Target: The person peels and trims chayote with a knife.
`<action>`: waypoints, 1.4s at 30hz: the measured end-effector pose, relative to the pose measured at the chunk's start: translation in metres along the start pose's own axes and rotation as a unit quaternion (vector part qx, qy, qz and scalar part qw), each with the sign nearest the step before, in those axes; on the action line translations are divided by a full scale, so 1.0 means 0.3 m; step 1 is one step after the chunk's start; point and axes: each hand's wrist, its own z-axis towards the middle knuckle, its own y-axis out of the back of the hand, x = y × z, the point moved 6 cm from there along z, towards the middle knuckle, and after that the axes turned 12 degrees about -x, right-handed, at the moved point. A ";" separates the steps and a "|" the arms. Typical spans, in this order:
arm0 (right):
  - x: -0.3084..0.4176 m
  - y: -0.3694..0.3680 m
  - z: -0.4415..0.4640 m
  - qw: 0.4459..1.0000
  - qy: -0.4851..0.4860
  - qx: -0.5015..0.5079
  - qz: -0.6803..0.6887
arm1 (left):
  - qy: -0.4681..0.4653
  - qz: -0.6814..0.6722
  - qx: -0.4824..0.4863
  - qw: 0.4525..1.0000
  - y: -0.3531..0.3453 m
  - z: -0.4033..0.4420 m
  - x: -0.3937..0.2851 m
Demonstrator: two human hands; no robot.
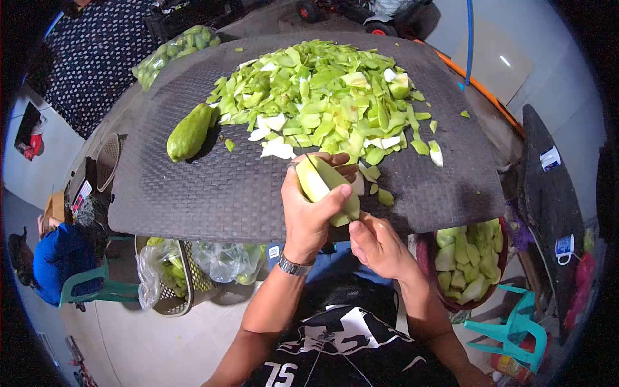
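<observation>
My left hand (309, 209) is wrapped round a peeled pale green chayote (332, 184), held up over the near edge of the table. A thin dark blade (313, 165), seen edge-on, lies along the chayote. Closed at the chayote's lower end is my right hand (380, 245), apparently on a knife whose handle is hidden in the fingers. Just beyond the hands spreads a big heap of green peelings (322, 97) with some white pieces. One unpeeled chayote (188, 133) lies left of the heap.
The dark woven-pattern table (193, 200) has rounded edges. Below right stands a tub of peeled chayotes (471, 261); below left, a basket (187, 277) with plastic bags. A bag of chayotes (177, 51) is at the far left. Teal stool (512, 329) at lower right.
</observation>
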 end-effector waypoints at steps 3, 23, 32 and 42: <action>-0.018 0.001 -0.004 1.000 -0.001 0.000 0.008 | -0.003 0.027 0.012 1.000 0.012 0.012 0.013; 0.154 0.041 0.154 0.801 0.293 0.024 -0.522 | -0.150 0.676 0.404 0.598 0.044 0.165 -0.074; 0.167 0.074 0.154 0.542 0.579 -0.100 -0.601 | -0.277 0.569 0.346 0.692 0.080 0.180 -0.030; 0.004 0.088 0.195 0.754 0.369 0.054 -0.541 | -0.352 0.597 0.303 0.654 0.050 0.150 0.003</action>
